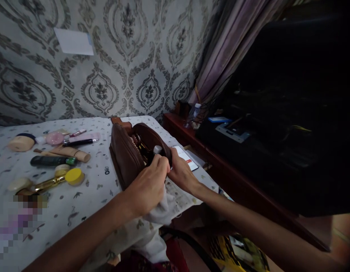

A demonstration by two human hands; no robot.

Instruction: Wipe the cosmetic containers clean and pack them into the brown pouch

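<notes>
A brown zip pouch (pixel 126 149) lies on the bed with its mouth gaping, and several small items show dimly inside. Closed at the near end of its opening, my left hand (pixel 148 185) has its fingers pinched together; what they grip is hidden. Just above those fingers a grey-capped item (pixel 157 150) sticks up from the opening. My right hand (pixel 182 170) is wrapped round the pouch's right side, close to the left hand. White cloth (pixel 165 207) hangs below both hands. A lit phone (pixel 186 158) lies just beyond the right hand.
Cosmetics spread to the left: a dark green tube (pixel 51 161), a yellow-lidded jar (pixel 74 176), a pink round case (pixel 55 138) and a black pen-like stick (pixel 80 142). A dark red wooden edge (pixel 220 173) borders the right. A yellow-and-black bag (pixel 224 251) sits below.
</notes>
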